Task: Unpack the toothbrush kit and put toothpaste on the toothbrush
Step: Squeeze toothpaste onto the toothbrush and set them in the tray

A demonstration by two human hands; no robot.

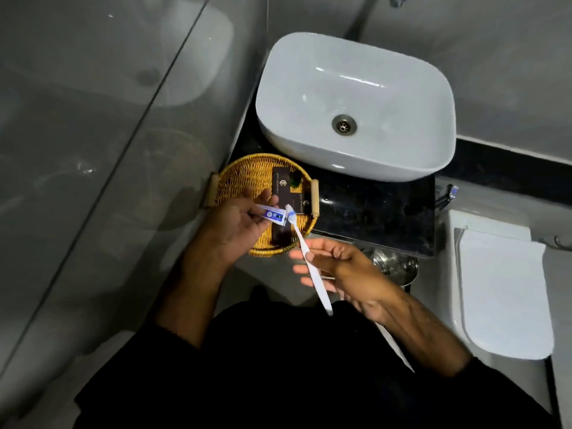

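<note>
My left hand [235,224] grips a small white and blue toothpaste tube [272,214], with its nozzle end pointing right. My right hand [337,264] holds a white toothbrush [309,261] by the middle of its handle, thumb on top. The brush head [290,212] points up and left and touches the tube's tip. Both sit above a round wicker tray [241,178] on the black counter. A long dark box [281,187] and a smaller dark box [300,202] lie in the tray.
A white basin [356,72] with a metal drain stands on the black counter [371,212] behind the tray. A glass shower panel [108,134] runs along the left. A white toilet [501,289] is at the right, a steel bin [396,264] under the counter.
</note>
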